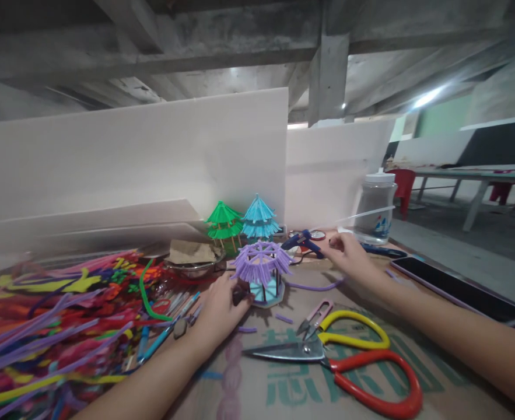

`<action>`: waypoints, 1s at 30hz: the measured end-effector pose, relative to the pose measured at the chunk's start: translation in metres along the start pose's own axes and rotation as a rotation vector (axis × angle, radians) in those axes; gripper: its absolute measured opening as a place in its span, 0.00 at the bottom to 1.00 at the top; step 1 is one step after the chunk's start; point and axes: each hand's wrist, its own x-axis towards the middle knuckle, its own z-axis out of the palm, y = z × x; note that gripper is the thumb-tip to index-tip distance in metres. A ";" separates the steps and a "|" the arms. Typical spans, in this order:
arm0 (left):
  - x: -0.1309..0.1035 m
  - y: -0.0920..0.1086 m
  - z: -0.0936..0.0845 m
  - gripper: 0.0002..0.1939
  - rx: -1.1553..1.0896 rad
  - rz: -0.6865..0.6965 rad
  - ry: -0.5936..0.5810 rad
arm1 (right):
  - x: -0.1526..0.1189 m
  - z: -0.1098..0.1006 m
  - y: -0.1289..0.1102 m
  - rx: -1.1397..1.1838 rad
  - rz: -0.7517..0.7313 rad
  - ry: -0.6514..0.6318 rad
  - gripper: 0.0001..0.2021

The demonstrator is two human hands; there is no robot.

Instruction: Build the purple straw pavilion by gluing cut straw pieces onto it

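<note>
Sitting on the cardboard-covered bench (353, 399), the small purple-roofed model (263, 265) is standing upright right beside the left hand (222, 300), just off its fingertips and thumb side. From where I'm standing, that hand is resting low, palm side toward the bench, with the thumb lying along the left edge of the model's pale blue base. Its thumb and fingers are spreading apart there, but I can't tell whether they are pinching the model or only steadying it. The left forearm is slanting in from the lower left.

The right hand (349, 254) is hovering higher and farther right — well apart from the model — with the forearm stretching in from the right edge. Its fingers are curling loosely together, and its thumb side is sitting next to the handle of a blue glue gun (301, 239); I can't make out whether it is gripping it.

Between the model and the right hand, a purple strip (316, 286) is lying on the cardboard. Behind, a green model (224, 219) and a light blue model (259, 217) are standing side by side. Nearer the person, pink snips (321, 314) are lying against big scissors (305, 351) with yellow and red handles. A heap of bright strips (65, 332) is covering the left — a real tangle — while a phone (458, 290) and a clear bottle (374, 213) are occupying the right.
</note>
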 end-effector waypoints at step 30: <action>0.001 -0.001 0.003 0.14 -0.038 -0.056 -0.063 | 0.047 0.034 -0.006 -0.063 0.293 -0.409 0.15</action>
